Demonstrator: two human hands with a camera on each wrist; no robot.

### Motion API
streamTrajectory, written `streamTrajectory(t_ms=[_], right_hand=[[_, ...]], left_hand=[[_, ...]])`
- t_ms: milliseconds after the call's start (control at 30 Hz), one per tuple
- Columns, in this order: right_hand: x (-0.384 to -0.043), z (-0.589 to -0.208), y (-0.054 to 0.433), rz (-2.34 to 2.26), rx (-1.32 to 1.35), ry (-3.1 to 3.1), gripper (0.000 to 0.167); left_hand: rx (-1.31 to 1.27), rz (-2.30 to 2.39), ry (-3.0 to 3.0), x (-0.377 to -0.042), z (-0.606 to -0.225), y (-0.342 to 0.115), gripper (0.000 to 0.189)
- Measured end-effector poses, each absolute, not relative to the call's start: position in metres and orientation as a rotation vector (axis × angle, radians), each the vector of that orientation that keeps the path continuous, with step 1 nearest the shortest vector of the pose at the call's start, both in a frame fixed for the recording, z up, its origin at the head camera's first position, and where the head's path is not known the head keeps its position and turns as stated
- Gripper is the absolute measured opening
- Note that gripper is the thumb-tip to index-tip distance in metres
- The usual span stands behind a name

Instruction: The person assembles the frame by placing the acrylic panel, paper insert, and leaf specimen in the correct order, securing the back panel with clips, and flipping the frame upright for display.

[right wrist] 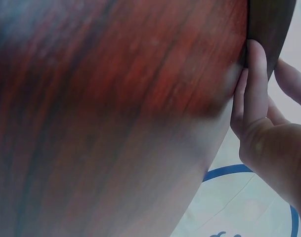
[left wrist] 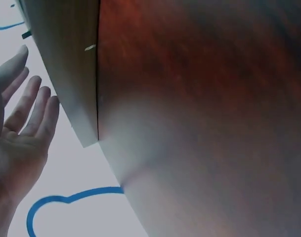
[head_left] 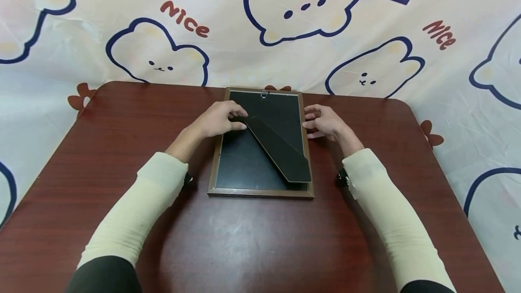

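Note:
A picture frame (head_left: 256,191) lies on the table with its black backing up. Its black easel stand (head_left: 281,157) slants across the backing, the wide end at the lower right. My left hand (head_left: 220,119) is over the frame's left side, thumb and fingers apart at the stand's narrow end. The left wrist view shows this left hand (left wrist: 24,133) with extended fingers, beside the frame's wooden side (left wrist: 66,64). At the frame's right edge is my right hand (head_left: 325,123). In the right wrist view, a straight finger (right wrist: 255,79) touches the frame's side (right wrist: 269,29).
The reddish-brown table (head_left: 260,243) stretches in front of the frame and to both sides. A metal hanger (head_left: 264,96) sits at the backing's far end. Behind the table hangs a white cloth (head_left: 228,58) printed with cartoon outlines.

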State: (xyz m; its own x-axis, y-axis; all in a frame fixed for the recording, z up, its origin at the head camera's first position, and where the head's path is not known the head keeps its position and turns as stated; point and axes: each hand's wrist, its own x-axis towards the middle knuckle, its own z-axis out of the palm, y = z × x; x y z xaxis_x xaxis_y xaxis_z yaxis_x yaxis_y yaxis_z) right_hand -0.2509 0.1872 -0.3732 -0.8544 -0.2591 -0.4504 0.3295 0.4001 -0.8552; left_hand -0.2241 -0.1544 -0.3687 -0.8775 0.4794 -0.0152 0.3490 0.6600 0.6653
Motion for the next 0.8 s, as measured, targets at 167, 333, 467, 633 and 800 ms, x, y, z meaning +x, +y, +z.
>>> streamTrajectory(t_ms=[167,333,467,633,800], right_hand=[[-0.252,-0.372,0.186,-1.483,0.058,2.126,0.06],[-0.251,-0.371,0.186,-1.486,0.064,2.124,0.06],[-0.251,-0.371,0.187,-1.482,0.073,2.127,0.06],[-0.251,-0.372,0.186,-1.485,0.073,2.129,0.061],[-0.251,-0.371,0.187,-1.479,0.069,2.119,0.06]], left_hand=[[0.651,1.077,2.734,-0.227,-0.364,-0.169,0.033],[0.514,1.207,2.763,-0.228,-0.36,-0.183,0.03],[0.344,1.299,2.748,-0.227,-0.362,-0.19,0.027],[0.066,1.486,2.628,-0.226,-0.369,-0.198,0.029],[-0.111,1.638,2.475,-0.23,-0.372,-0.199,0.035]])
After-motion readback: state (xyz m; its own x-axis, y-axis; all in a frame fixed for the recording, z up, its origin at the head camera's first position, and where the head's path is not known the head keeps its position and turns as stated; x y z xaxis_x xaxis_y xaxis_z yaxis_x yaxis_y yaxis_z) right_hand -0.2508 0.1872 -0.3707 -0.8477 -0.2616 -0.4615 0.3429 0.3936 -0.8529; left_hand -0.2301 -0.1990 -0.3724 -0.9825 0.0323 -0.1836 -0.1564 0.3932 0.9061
